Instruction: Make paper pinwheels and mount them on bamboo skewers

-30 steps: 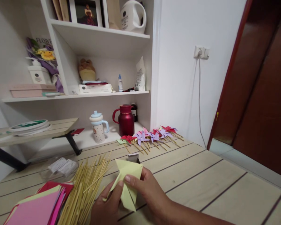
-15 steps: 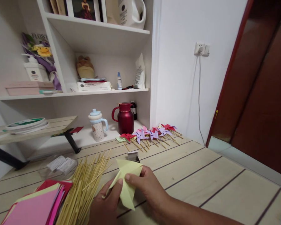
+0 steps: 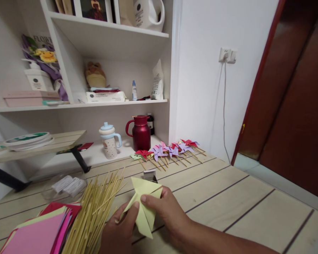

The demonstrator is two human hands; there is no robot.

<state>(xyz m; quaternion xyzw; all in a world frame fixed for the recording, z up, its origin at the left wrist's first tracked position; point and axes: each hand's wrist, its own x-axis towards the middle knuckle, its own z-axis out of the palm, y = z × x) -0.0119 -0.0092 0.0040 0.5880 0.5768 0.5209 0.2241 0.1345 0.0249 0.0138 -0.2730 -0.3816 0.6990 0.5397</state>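
A pale yellow paper pinwheel [image 3: 143, 215], with pointed blades folded toward its middle, is held above the slatted table. My left hand [image 3: 123, 222] pinches its left side, the thumb near the centre. From the right, my right hand [image 3: 169, 213] grips it, thumb pressed close to the middle and fingers behind the paper. Whatever fastens the centre is hidden under the thumbs. Just left of my left hand lies a heap of thin wooden sticks [image 3: 92, 211]. Beyond the pinwheel sits a small open box [image 3: 149, 175], partly covered by the paper.
Coloured paper sheets [image 3: 34, 233] are stacked at front left, near a clear container [image 3: 65, 187] with white packets. Finished pinwheels on sticks [image 3: 172, 151] lie at the table's back. A red jug [image 3: 141, 135] and a cup [image 3: 110, 141] stand on the lowest shelf.
Both hands keep their hold on the yellow pinwheel, and its right blade has shifted slightly. The camera view has moved a little.
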